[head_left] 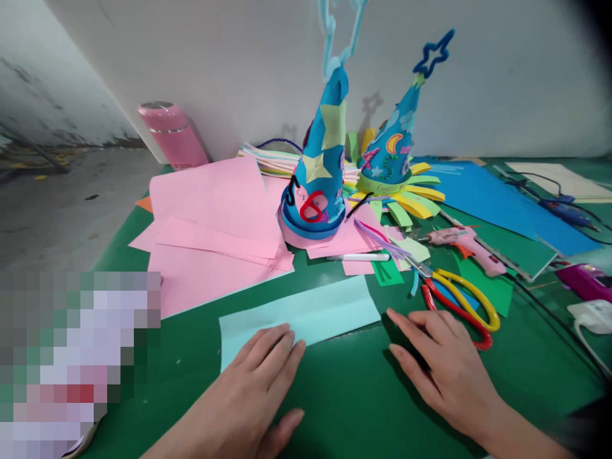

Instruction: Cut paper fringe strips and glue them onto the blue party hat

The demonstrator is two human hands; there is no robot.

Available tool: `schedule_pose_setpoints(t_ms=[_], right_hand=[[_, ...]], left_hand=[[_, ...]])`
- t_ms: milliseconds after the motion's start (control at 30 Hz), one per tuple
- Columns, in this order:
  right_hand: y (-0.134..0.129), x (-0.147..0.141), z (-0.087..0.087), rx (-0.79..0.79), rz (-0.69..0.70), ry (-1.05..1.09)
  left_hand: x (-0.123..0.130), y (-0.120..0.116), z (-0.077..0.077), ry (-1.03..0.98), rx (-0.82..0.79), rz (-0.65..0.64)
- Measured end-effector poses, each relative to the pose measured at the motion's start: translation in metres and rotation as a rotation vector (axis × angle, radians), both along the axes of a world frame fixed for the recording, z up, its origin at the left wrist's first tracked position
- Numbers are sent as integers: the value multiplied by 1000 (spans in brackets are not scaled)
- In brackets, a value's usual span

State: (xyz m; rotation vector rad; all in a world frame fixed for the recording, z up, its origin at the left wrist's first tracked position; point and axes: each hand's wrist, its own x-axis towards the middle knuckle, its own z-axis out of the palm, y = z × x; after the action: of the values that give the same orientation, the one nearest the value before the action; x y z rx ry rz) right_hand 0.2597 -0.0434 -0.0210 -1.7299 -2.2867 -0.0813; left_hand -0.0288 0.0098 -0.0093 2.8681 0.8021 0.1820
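A light blue paper strip point(310, 312) with a lengthwise crease lies on the green table point(344, 395). My left hand point(258, 376) rests on its lower left part, palm down, fingers stretched out and the thumb apart. Just off the strip's right end is my right hand point(440, 363), its fingers spread and nothing in them. Beyond that hand lie scissors point(459, 299) with one red and one yellow handle. A white pen point(363, 257) lies behind the strip.
Pink paper sheets point(215, 210) spread at the left, near a pink bottle point(174, 134). Two decorated blue cone hats point(335, 95) point(406, 121) stand at the back. A pink glue gun point(468, 245), its cord and blue sheets point(478, 191) lie at the right. A blurred patch covers the lower left.
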Motion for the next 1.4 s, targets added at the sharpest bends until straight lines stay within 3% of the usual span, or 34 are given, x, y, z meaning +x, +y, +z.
schedule_pose_setpoints(t_ms=[100,233,333,667,1033,1400], right_hand=[[3,-12,3,43,88,71],[12,-39,10,-186,287,121],[17,-50,12,-292,334,134],[17,-49,7,-277,325,135],[16,-49,8,-265,328,93],[16,-45,2,-211,347,43]], left_hand=[[2,0,3,22,-23,3],[4,-3,9,77,-74,12],[6,-3,14,97,-116,27],[13,1,17,139,-122,21],[-25,-11,11,119,86,102],[-57,-24,14,117,148,211]])
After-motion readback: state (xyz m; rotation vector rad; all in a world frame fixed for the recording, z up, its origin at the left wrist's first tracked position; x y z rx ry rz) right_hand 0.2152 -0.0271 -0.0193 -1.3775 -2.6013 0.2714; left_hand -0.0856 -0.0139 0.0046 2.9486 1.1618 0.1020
